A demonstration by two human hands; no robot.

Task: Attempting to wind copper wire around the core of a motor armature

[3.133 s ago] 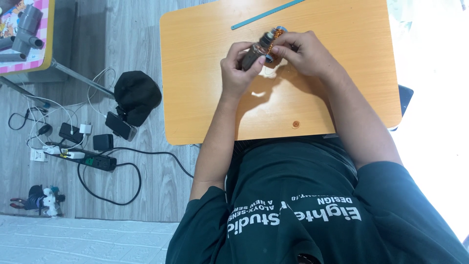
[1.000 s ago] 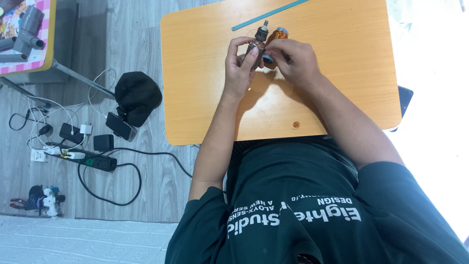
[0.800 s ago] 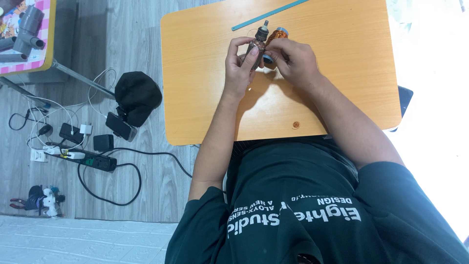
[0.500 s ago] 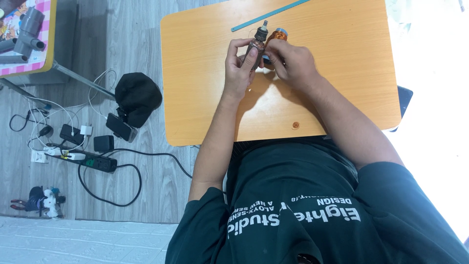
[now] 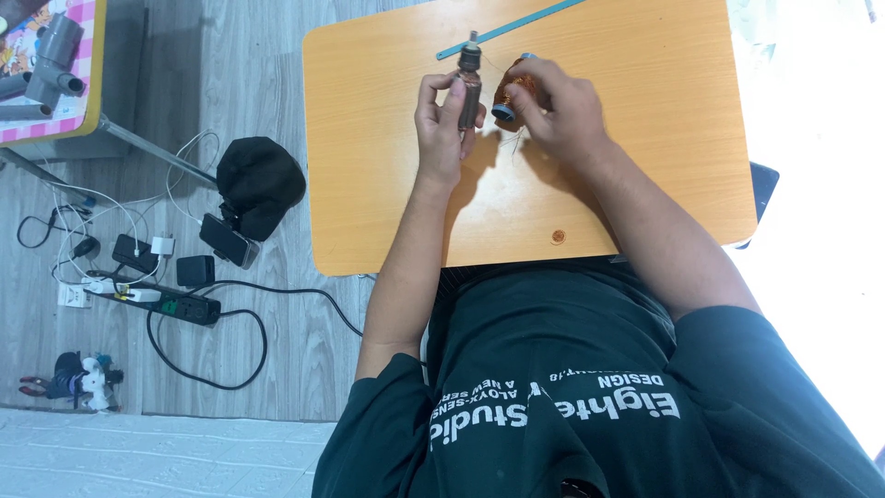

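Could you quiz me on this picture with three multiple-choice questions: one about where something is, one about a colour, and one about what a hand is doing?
1. Where does the thin teal strip lie?
A. On the floor
B. On the orange table, at its far edge
C. On the person's lap

2. What colour is the wire on the spool in the right hand?
A. Copper
B. White
C. Green

3. What is the left hand doing?
A. Resting flat on the table
B. Hanging off the table
C. Gripping a dark cylindrical motor rotor, shaft pointing away

Answers:
1. B, the strip lies on the tabletop beyond the hands.
2. A, the winding looks coppery orange.
3. C, fingers wrap round the cylinder.
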